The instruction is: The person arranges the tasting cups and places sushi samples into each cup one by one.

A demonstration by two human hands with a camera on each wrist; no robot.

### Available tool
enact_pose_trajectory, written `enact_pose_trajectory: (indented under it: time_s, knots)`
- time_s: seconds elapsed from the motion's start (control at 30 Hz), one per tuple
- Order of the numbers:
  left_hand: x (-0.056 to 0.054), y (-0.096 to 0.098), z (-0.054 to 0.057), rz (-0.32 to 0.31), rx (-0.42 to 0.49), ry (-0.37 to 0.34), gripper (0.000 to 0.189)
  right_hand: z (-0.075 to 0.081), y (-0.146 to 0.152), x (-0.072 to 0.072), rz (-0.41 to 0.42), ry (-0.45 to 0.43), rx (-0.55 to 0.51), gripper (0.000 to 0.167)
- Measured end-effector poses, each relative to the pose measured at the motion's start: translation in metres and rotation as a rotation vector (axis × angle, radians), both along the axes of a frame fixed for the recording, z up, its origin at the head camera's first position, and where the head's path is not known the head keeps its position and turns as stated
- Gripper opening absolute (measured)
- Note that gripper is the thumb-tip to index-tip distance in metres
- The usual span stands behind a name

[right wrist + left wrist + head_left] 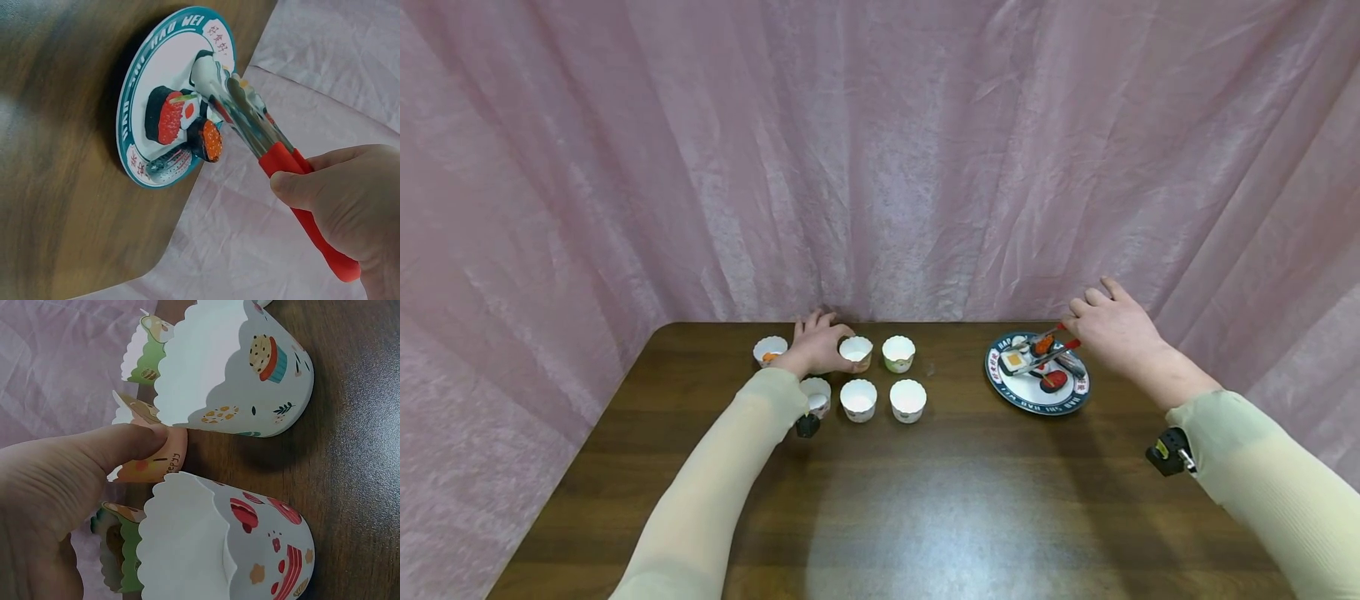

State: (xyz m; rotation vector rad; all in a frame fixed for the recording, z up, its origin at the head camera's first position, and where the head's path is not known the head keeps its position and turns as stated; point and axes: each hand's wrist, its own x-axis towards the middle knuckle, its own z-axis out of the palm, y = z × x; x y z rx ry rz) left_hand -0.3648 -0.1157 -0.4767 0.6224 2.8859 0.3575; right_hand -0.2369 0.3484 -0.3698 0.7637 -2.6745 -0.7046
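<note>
My left hand holds an orange paper baking cup in the back row, its thumb against the outer wall in the left wrist view; the other fingers are hidden there. My right hand grips metal tongs with red handles. The tongs reach down over a round plate with a blue-green lettered rim. Their tips are at a white toy sushi piece with a yellow square top. Beside it lie an orange-roe sushi, a red-topped sushi and other small pieces.
A green baking cup stands right of the held one. Another back-row cup at left contains something orange. The front row has a cup partly behind my left wrist, a middle cup and a right cup. A pink curtain hangs behind the table.
</note>
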Motion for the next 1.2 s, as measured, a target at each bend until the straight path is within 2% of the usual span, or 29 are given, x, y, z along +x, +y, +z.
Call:
enact_pose_trajectory:
  time_s: [0.33,0.63,0.73,0.9,1.0,1.2]
  knots:
    - [0.001,0.002,0.001,0.033,0.013,0.003,0.066,0.003,0.003,0.005,0.012,0.022,-0.019,0.027]
    - [0.004,0.002,0.002,0.039,-0.014,0.013,0.067,0.015,-0.002,0.004,0.071,0.091,-0.122,0.026]
    - [0.005,0.003,0.003,0.045,-0.019,0.016,0.067,0.021,-0.01,0.004,0.07,0.095,-0.126,0.031]
    - [-0.001,0.003,-0.005,0.051,-0.027,0.016,0.068,0.029,-0.03,0.0,0.085,0.092,-0.148,0.04]
    - [-0.004,0.004,-0.009,0.048,-0.027,0.022,0.068,0.03,-0.045,-0.005,0.118,0.104,-0.168,0.04]
    - [0.003,0.007,-0.003,0.037,-0.028,0.023,0.068,0.034,-0.076,-0.017,0.168,0.149,-0.148,0.032]
